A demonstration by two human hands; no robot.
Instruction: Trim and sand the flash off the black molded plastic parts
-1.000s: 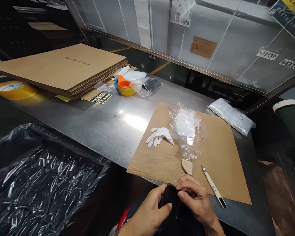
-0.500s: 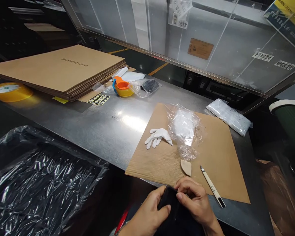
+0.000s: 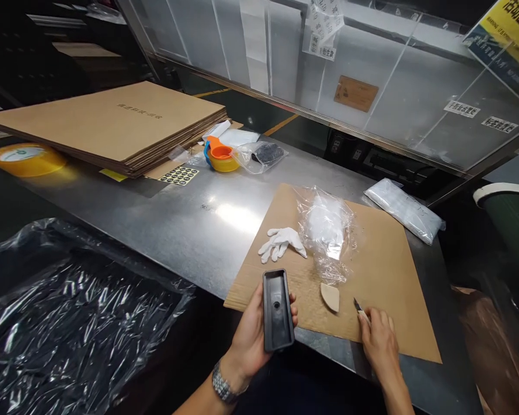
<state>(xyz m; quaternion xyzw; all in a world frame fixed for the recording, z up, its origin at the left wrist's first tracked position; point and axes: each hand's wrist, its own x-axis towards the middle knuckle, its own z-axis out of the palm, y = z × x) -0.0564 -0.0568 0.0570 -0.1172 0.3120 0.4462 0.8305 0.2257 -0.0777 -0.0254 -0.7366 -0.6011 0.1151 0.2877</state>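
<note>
My left hand [image 3: 253, 328] is closed around a black rectangular plastic part [image 3: 278, 331], a shallow box shape with a raised rim and a small hole in its floor. Its hollow side faces up towards me. Over at the right, my right hand [image 3: 380, 340] has its fingers closed on the handle of a craft knife [image 3: 360, 308] lying on the cardboard sheet [image 3: 380, 259]. Only the blade and a bit of the pale handle show. Between the hands lies a beige, wedge-shaped pad [image 3: 330, 297]. Farther back are a white glove [image 3: 281, 242] and a crumpled clear plastic bag [image 3: 328, 227].
Stacked flat cardboard [image 3: 147, 127], a yellow tape roll [image 3: 26, 159], a sticker sheet [image 3: 179, 175] and an orange-and-yellow tape dispenser [image 3: 222, 157] occupy the metal table's left side. Packed clear bags [image 3: 404, 210] lie back right. Black plastic sheeting [image 3: 90, 323] fills the lower left.
The black part has risen in my left hand and now shows its hollow side. My right hand has left it, moved right and closed on the craft knife.
</note>
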